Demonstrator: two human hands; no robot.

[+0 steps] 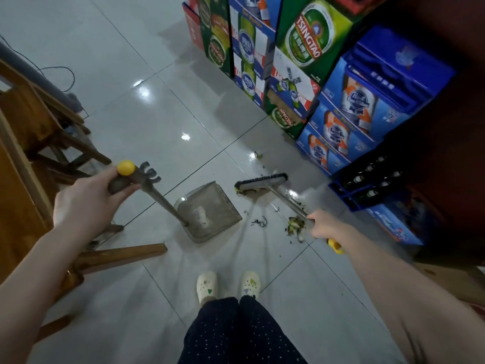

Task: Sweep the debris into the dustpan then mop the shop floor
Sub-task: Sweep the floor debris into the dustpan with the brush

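Observation:
My left hand [86, 199] grips the yellow-capped top of the dustpan's long handle. The grey dustpan [207, 211] rests on the tiled floor in front of my feet, its mouth turned right. My right hand [324, 224] holds the metal handle of the broom near its yellow end. The broom's dark bristle head [261, 182] sits on the floor just right of the pan's far corner. Green and dark debris [295, 224] lies on the tiles beside my right hand, with smaller bits [259, 222] between it and the pan and one scrap [258, 155] farther off.
Stacked beer cartons [301, 61] and blue cases [367, 114] line the right side, with a crate of bottles [367, 185] by the broom. Wooden chair legs [78, 153] and a wooden bar [123, 254] stand at left. A cable [63, 74] trails on the far floor.

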